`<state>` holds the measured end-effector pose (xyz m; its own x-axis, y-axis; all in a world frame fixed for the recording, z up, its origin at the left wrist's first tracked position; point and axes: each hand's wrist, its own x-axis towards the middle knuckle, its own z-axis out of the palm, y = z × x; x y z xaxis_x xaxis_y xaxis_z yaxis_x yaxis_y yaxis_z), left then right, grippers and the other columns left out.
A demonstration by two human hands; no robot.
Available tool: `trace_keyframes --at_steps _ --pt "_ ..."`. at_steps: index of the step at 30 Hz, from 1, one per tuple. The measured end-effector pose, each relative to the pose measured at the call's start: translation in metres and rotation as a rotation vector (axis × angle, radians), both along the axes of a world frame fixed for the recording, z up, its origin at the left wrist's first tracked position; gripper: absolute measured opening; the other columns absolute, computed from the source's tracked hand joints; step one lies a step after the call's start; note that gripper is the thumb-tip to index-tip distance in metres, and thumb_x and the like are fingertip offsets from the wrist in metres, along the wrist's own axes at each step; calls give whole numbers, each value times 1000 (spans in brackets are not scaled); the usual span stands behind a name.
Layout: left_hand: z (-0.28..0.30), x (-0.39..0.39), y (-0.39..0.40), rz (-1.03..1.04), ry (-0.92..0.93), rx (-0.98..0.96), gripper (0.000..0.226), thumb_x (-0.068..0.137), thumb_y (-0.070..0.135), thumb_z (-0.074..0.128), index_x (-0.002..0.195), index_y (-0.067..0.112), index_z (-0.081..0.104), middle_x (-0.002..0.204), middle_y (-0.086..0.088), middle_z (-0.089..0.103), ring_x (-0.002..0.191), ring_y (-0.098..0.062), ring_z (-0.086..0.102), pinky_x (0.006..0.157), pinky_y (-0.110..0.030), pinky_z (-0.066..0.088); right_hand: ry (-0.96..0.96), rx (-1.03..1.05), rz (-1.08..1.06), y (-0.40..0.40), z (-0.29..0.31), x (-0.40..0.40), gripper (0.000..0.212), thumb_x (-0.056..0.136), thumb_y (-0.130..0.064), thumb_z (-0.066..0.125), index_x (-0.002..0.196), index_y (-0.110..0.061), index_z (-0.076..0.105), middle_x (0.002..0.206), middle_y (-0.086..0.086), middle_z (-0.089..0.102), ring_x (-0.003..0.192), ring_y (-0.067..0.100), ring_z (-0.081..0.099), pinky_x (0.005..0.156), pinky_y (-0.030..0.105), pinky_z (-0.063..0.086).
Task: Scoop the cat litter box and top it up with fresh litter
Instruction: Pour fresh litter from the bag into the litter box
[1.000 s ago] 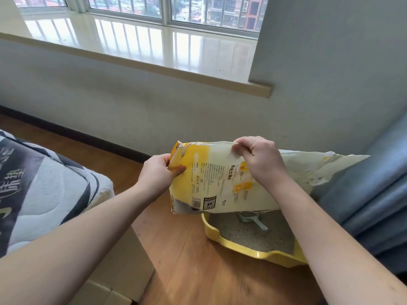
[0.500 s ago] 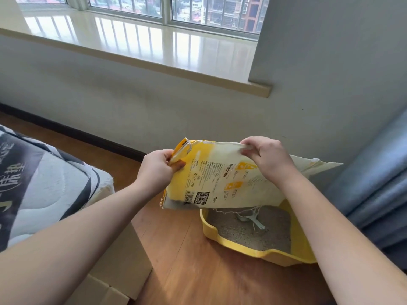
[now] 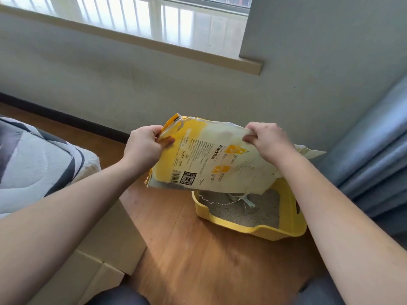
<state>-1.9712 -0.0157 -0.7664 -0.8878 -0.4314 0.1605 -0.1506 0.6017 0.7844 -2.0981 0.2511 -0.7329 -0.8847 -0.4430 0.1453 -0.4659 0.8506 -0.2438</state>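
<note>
A yellow and white litter bag (image 3: 211, 159) hangs tilted above the yellow litter box (image 3: 259, 231) on the wooden floor. My left hand (image 3: 144, 150) grips the bag's upper left corner. My right hand (image 3: 267, 139) pinches its top edge further right. The bag's torn end points right, behind my right forearm, and a loose thread dangles from its lower edge. Grey litter fills the box. A pale scoop (image 3: 242, 199) lies in the litter, partly hidden by the bag.
A quilted mattress (image 3: 37, 159) on a cardboard box (image 3: 105, 245) stands to the left. Blue curtains (image 3: 372, 155) hang at the right. The wall and a window sill (image 3: 154, 40) are behind the litter box. My knees show at the bottom edge.
The view has tipped downward and nearer to the litter box. The bag has tilted, its left end dropping lower over the box. Both hands keep their hold.
</note>
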Motion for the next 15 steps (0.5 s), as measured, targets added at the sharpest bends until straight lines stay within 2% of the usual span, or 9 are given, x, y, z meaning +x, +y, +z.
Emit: trace_keyframes --at_steps 4,9,12,15 --pt "2 0 0 2 16 -29 15 89 36 67 84 22 70 79 3 71 77 -20 67 72 -45 56 -44 -44 -7 2 -3 0 13 91 -35 61 99 -26 65 99 6 66 95 31 57 81 38 49" --pt "3 1 -3 22 11 -23 15 90 36 66 88 22 71 83 2 71 81 -21 67 75 -47 57 -81 13 -10 2 -10 -2 14 91 -35 61 101 -28 67 103 7 67 98 32 58 80 34 45" --pt "4 3 -4 38 13 -3 14 91 35 65 86 24 71 83 4 71 80 -19 68 73 -48 58 -116 -32 -19 1 -12 -5 6 90 -33 63 85 -30 65 91 2 66 92 28 59 72 30 42" --pt "3 3 -5 51 23 -8 16 90 39 63 85 25 70 81 3 70 79 -21 67 71 -50 57 -119 -59 -18 0 -12 -6 15 89 -32 63 76 -29 58 83 -1 64 85 26 58 67 28 37"
